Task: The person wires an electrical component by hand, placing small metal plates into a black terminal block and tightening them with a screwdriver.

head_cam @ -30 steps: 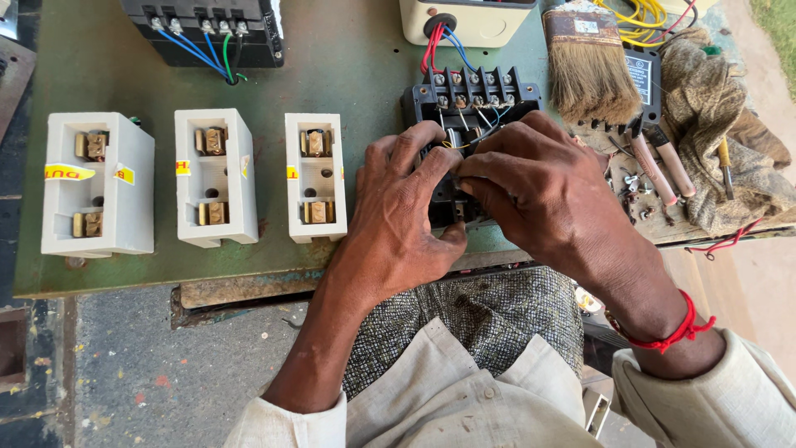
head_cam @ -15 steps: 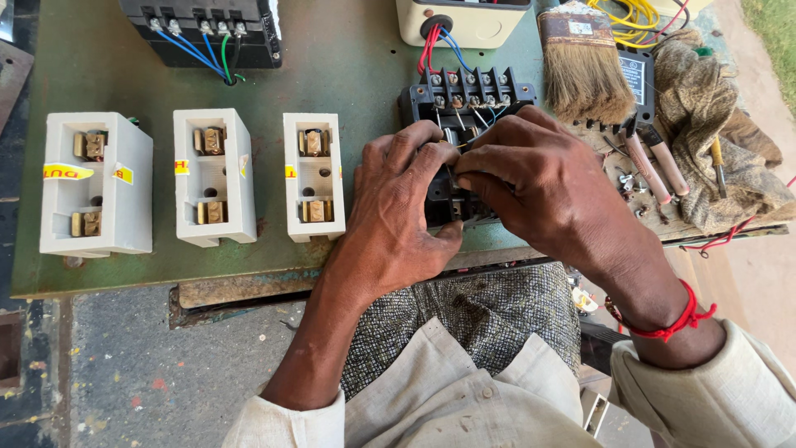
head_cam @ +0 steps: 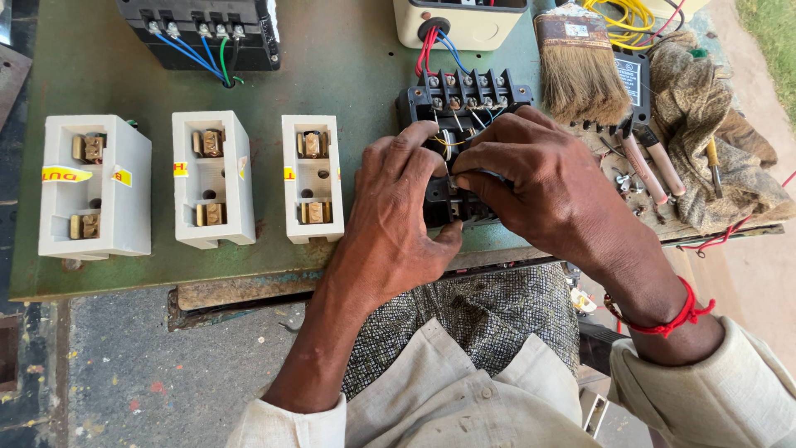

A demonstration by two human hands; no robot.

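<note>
Both hands are closed around a black terminal block (head_cam: 464, 99) that sits at the near edge of the green table (head_cam: 332, 66), toward its right end. The left hand (head_cam: 398, 216) wraps the block's left side: its fingers (head_cam: 414, 141) curl over the top with only a narrow gap between them, and the thumb presses against the block's near face. The right hand (head_cam: 539, 178) covers the block's right side and top, fingers bent inward and pinched together at the middle of the block, where the tips of both hands nearly meet; whether they pinch a wire or a small tool cannot be told, as the fingers hide it. Only the block's far row of screw terminals shows above the knuckles, with red and blue wires (head_cam: 433, 50) running from it to a cream box (head_cam: 464, 25) at the far edge. A red thread band (head_cam: 667, 319) circles the right wrist.

To the left of the hands, three white fuse carriers (head_cam: 207, 178) stand in a row along the near edge, apart from each other. A black unit (head_cam: 199, 29) with blue and green wires sits at the far left edge. Just right of the block lie a brush (head_cam: 580, 70), pink-handled pliers (head_cam: 647, 166) and a crumpled cloth (head_cam: 705, 124).
</note>
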